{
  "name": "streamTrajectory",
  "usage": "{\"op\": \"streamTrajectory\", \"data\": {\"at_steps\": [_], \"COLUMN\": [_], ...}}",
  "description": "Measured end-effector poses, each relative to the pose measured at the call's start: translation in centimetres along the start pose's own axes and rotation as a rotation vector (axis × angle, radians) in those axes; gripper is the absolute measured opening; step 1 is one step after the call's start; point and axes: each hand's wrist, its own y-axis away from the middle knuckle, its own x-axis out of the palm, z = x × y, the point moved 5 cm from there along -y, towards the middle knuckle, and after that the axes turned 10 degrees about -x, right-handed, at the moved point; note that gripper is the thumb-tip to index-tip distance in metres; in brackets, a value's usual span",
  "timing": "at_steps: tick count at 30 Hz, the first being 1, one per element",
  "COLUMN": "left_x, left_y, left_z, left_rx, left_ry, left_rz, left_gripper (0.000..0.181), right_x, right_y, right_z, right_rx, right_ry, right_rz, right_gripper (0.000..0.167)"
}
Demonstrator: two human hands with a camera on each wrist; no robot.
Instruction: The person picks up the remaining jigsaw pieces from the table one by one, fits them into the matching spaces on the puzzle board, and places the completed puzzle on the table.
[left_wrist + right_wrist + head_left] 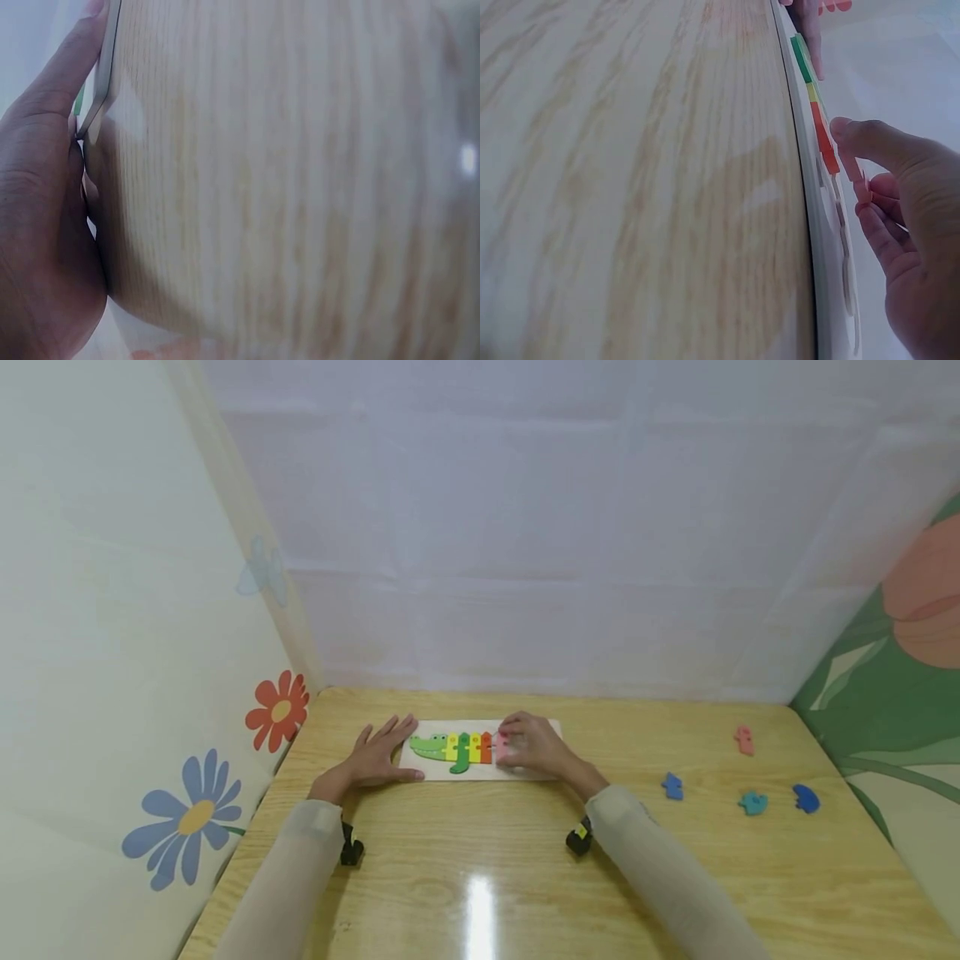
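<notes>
A white puzzle board (480, 773) lies flat on the table, carrying a crocodile puzzle: a green head (429, 747), then yellow, green and orange-red body pieces toward the right. My right hand (542, 748) pinches a pink puzzle piece (852, 166) between thumb and fingers, just beside the orange-red piece (823, 139). Whether the pink piece is fully seated in the board cannot be told. With fingers spread, my left hand (378, 756) rests at the board's left end, its thumb along the near corner. The right hand hides part of the board's right end.
On the wooden table (465, 835), to the right, lie several loose pieces: a pink one (744, 740), a blue one (672, 786), a teal one (753, 802) and a dark blue one (806, 798). A pale cloth wall (480, 568) stands behind the table.
</notes>
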Motion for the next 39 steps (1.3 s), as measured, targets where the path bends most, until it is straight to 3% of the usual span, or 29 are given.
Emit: {"op": "streamTrajectory", "data": {"at_steps": [6, 16, 29, 39], "left_x": [0.2, 0.2, 0.3, 0.2], "left_y": [0.0, -0.3, -0.3, -0.3], "left_z": [0.2, -0.1, 0.1, 0.0], "left_rx": [0.024, -0.008, -0.019, -0.017], "left_ry": [0.029, -0.024, -0.022, -0.016], "left_rz": [-0.006, 0.004, 0.018, 0.012], "left_gripper": [0.118, 0.113, 0.112, 0.113], "right_x": [0.4, 1.0, 1.2, 1.2], "right_y": [0.0, 0.0, -0.1, -0.3], "right_z": [-0.2, -0.7, -0.7, -0.5], "right_rx": [0.025, 0.087, 0.064, 0.113], "right_ry": [-0.037, -0.04, -0.006, -0.004], "right_rz": [0.014, 0.01, 0.021, 0.056], "right_gripper": [0.055, 0.054, 0.056, 0.056]}}
